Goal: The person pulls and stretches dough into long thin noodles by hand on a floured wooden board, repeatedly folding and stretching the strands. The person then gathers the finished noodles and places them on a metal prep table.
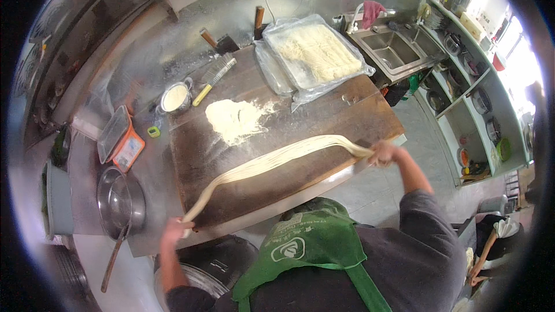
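A long bundle of pulled noodle dough strands [282, 157] stretches between my two hands across the front of a dark wooden board [208, 130]. My left hand [177, 229] grips one end beyond the board's near left corner. At the near right edge, my right hand [385, 154] is closed around the other end. Toward both ends the strands gather into thick, rope-like tails, while the middle fans out flat. Behind the strands, a heap of white flour [237, 120] is spread on the board.
A plastic-covered tray [323, 54] of pale noodles or dough sits at the back. To the left are a yellow-handled brush [213, 81], a cup of flour [175, 97], an orange scale [126, 146] and a steel bowl [138, 201] with a ladle. A double sink [390, 50] stands at right; another person's arm [482, 253] shows lower right.
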Available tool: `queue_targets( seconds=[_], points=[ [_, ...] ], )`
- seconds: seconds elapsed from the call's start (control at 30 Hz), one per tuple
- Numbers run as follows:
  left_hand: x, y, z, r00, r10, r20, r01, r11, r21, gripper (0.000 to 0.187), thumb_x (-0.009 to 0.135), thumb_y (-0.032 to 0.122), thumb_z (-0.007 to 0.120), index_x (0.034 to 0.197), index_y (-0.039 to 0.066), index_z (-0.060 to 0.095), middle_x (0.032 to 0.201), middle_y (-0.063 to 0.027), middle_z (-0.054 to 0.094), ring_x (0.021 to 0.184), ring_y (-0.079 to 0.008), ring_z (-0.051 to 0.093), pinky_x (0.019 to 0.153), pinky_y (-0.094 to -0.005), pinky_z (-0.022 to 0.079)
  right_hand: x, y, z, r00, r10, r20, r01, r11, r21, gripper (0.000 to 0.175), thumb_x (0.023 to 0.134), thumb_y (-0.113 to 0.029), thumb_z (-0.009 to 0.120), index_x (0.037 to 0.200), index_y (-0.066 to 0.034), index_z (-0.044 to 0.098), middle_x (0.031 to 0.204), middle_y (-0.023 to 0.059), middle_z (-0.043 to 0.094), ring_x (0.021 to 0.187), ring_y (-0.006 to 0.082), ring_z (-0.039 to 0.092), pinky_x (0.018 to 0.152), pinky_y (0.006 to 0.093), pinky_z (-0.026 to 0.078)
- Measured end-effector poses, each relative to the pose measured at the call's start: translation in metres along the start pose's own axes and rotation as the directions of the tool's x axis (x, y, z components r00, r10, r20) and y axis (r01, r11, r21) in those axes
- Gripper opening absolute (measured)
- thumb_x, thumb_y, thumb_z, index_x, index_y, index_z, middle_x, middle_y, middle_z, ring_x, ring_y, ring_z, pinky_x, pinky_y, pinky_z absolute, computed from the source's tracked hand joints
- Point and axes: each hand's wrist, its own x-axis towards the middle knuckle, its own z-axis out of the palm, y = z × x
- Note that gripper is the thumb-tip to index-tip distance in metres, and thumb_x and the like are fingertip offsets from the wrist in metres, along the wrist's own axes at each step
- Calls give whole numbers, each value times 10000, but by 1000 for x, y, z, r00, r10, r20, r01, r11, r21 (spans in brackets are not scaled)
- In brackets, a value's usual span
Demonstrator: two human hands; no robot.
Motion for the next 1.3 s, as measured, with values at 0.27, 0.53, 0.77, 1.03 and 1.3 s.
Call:
queue_targets(
  seconds=[0.27,0.53,0.77,1.03,1.3],
  points=[
    [-19,144,153,846,530,-61,21,-148,-989,708,848,149,679,1491,95,389,1388,-33,516,977,-155,566,678,-392,524,-46,-155,111,690,-698,-195,43,-229,972,801,877,-209,692,1556,-119,277,715,2,507,562,127,493,503,276,466],
    [-116,234,-116,490,547,-678,-253,834,490,545,911,171,588,1444,203,475,983,-200,700,836,-344,678,751,-440,518,-207,-224,-116,169,-831,-530,380,551,-743,584,939,-327,650,1475,-230,441,777,88,663,636,224,634,635,382,533],
    [-39,68,-61,363,545,-756,-47,821,569,289,864,177,675,1091,0,661,1058,-190,701,904,-344,697,829,-451,549,-97,-103,-74,45,-624,-780,321,749,-580,271,875,-193,611,1096,-48,672,1011,176,702,904,262,705,815,409,552],
    [47,-50,23,865,-46,-500,386,697,604,218,845,211,682,973,36,692,989,-191,701,928,-349,680,814,-463,536,34,25,5,810,-174,-560,-186,829,-527,252,828,-295,645,880,-57,711,873,178,708,802,351,691,720,473,548],
    [-51,141,-83,385,693,-609,-39,672,740,179,812,181,717,889,22,686,859,-166,692,708,-362,654,652,-453,524,-111,-174,-63,161,-847,-507,83,523,-848,114,763,-133,711,854,-72,678,708,78,641,646,274,663,597,387,540]
  ],
)
